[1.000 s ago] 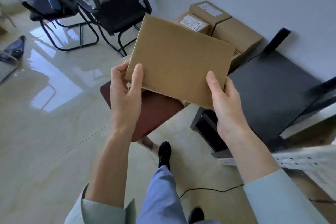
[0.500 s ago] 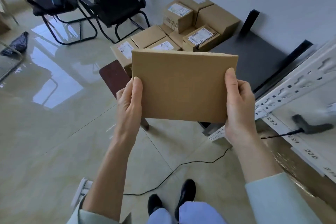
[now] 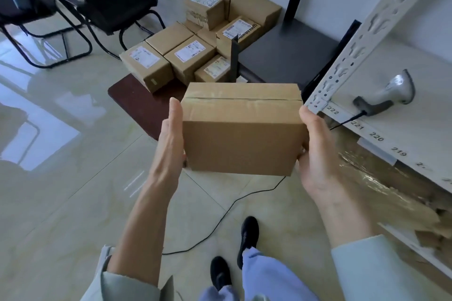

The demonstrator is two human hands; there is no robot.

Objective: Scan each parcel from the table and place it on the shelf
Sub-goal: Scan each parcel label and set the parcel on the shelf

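A plain brown cardboard parcel [image 3: 241, 139] is held up in front of me, its taped top seam facing up and no label showing. My left hand [image 3: 171, 139] grips its left end, thumb up along the front edge. My right hand [image 3: 315, 151] grips the right end, fingers tucked beneath. Several labelled parcels [image 3: 188, 56] are stacked on the dark red table [image 3: 132, 98] beyond it. The white shelf [image 3: 415, 129] with numbered tags stands at the right, and a grey handheld scanner [image 3: 389, 95] lies on it.
A black low stand [image 3: 288, 56] sits between the table and the shelf's white perforated post [image 3: 354, 44]. Two black chairs [image 3: 117, 2] are at the back left. A black cable [image 3: 220, 222] runs across the glossy floor. Film-wrapped cardboard [image 3: 391, 190] fills the lower shelf.
The parcel has tipped from its broad face towards me to taped top up, and dropped lower. My view has swung right, bringing more of the shelf and the scanner into sight.
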